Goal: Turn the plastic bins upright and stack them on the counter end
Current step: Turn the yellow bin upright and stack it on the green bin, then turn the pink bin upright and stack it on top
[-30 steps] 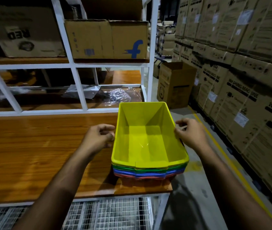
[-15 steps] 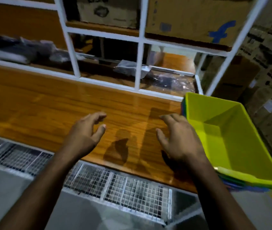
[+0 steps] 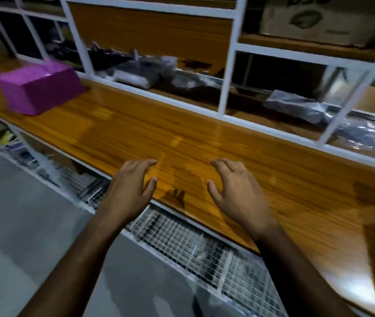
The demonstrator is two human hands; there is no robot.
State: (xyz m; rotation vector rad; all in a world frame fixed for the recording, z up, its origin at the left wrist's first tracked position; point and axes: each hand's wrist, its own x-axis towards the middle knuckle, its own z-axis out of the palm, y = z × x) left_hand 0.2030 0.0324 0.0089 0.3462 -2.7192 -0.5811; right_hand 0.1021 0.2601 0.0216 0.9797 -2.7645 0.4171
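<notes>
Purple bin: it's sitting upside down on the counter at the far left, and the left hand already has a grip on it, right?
Not quite. The purple bin is upside down at the far left of the counter, but the head view shows the left hand open, empty and well apart from it.

Overturned bin sits far left on the surface; wrapped packages lie on the shelf behind it.
</notes>
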